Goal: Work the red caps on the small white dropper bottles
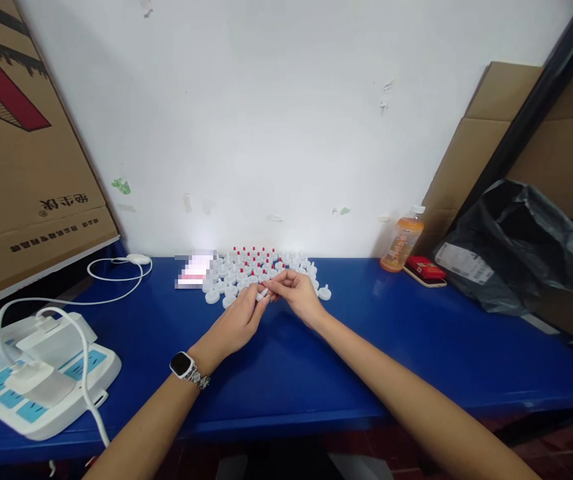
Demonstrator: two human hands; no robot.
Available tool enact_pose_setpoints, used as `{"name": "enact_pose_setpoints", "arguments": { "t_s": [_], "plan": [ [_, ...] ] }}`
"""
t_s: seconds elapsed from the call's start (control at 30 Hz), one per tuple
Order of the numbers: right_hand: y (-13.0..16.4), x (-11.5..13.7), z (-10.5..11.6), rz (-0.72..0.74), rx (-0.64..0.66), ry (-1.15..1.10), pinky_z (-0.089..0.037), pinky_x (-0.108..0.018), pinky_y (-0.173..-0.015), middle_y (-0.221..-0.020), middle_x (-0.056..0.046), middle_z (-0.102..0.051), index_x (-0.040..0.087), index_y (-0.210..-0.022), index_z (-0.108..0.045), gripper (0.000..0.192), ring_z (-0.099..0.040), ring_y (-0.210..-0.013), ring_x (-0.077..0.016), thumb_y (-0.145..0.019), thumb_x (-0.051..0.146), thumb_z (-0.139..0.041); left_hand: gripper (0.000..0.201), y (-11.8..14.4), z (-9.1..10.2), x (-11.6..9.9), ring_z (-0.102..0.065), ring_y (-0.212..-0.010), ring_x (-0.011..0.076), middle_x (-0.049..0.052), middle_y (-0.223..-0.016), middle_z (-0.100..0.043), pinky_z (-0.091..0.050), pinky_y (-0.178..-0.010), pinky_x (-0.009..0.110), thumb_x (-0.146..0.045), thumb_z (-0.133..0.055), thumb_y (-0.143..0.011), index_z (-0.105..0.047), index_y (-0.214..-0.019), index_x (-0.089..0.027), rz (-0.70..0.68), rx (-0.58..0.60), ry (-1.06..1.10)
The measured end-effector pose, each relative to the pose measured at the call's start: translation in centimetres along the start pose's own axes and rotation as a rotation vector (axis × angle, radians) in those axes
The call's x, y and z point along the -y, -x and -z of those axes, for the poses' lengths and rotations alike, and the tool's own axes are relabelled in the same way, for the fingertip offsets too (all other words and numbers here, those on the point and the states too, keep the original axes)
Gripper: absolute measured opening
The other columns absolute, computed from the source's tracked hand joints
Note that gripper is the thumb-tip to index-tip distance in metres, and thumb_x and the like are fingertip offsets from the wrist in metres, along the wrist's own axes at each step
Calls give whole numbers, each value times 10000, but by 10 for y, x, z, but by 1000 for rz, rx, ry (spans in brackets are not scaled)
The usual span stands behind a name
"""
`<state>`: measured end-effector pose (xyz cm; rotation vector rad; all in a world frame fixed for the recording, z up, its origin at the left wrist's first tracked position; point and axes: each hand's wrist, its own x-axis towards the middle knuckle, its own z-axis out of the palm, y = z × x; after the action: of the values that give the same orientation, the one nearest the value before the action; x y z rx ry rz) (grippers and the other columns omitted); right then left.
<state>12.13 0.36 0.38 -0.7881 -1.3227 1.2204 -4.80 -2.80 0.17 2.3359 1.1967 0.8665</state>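
Note:
Several small white plastic caps (246,273), some with red tips, stand in a cluster at the back of the blue table (316,360), near the wall. My left hand (239,323), with a watch on its wrist, and my right hand (293,290) meet at the front edge of the cluster. Together their fingertips pinch one small white cap piece (265,292). One loose cap (325,292) lies just right of my right hand.
A white power strip (31,373) with plugs and cables sits at the left. An orange drink bottle (401,241), a red box on a phone (425,270) and a black plastic bag (511,250) stand at the right. Cardboard boxes lean at both sides.

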Motion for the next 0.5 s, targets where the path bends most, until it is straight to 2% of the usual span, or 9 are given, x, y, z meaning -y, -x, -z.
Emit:
{"name": "enact_pose_setpoints", "arguments": {
  "t_s": [0.1, 0.23, 0.3, 0.37, 0.5],
  "plan": [
    [5, -1, -10, 75, -82, 10, -496, -283, -598, -617, -10, -648, 183, -666, -593, 396, -596, -574, -141, -652, 509, -817, 374, 0, -4, 1, -562, -1149, 247, 132, -1221, -580, -444, -1003, 446, -426, -303, -1019, -453, -1272, -195, -24, -62, 2],
    [11, 2, -16, 159, -94, 78, -481, -287, -609, -635, -8, -619, 191, -673, -586, 356, -581, -600, -145, -759, 501, -741, 571, 1, -7, 0, -376, -1402, 277, 190, -1498, -376, -337, -1138, 477, -414, -318, -1017, -164, -1511, -173, -20, -130, 8],
    [12, 2, -16, 169, -83, 128, -465, -285, -596, -627, -2, -598, 197, -663, -562, 363, -558, -588, -141, -788, 505, -708, 617, 2, -7, -1, -363, -1414, 283, 200, -1518, -348, -322, -1150, 485, -412, -308, -1020, -82, -1540, -170, -4, -113, 3],
    [11, 1, -14, 168, -67, 157, -451, -278, -579, -622, 10, -576, 205, -680, -528, 357, -539, -575, -136, -790, 499, -698, 622, 3, -7, -2, -382, -1401, 282, 198, -1507, -364, -321, -1149, 485, -416, -311, -1019, -81, -1546, -179, -6, -94, 2],
    [4, 5, -2, 141, 45, 249, -443, -266, -572, -641, 22, -576, 218, -735, -479, 286, -540, -581, -134, -794, 427, -664, 686, 2, -5, 0, -504, -1276, 271, 152, -1360, -514, -417, -1060, 445, -461, -412, -984, -103, -1547, -222, -12, -85, 15]
  ]
}}
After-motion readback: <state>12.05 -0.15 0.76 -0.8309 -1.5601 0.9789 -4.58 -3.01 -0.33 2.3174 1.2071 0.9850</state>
